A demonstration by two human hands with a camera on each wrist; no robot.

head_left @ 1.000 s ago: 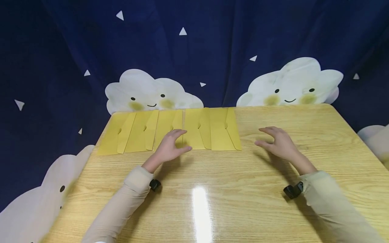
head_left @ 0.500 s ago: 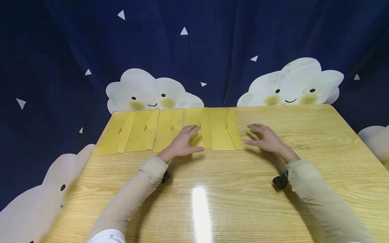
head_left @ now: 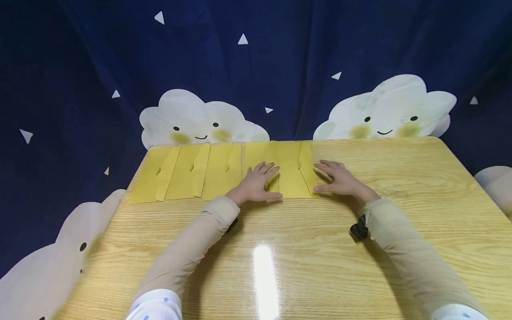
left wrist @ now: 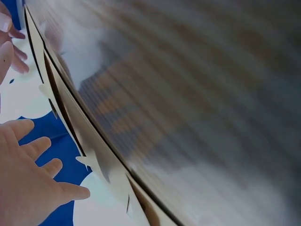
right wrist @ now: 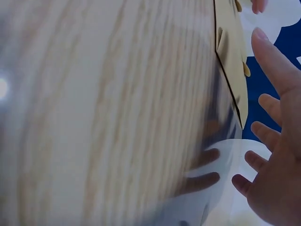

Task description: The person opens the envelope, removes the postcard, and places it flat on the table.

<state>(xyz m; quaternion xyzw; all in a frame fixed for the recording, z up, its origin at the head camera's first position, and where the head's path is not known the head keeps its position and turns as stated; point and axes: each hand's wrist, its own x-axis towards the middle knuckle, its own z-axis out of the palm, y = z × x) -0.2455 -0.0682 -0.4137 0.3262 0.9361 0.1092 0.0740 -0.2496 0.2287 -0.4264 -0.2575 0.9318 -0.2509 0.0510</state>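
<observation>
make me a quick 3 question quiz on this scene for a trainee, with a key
1. How many yellow envelopes lie in the row on the table?
2. In the head view, which envelope does the left hand mostly overlap: a) the leftmost, b) the second from the left, c) the second from the right?
3. True or false: the right hand is clenched into a fist.

Key: 1. Five. 2. c. 3. False: its fingers are spread apart.
</observation>
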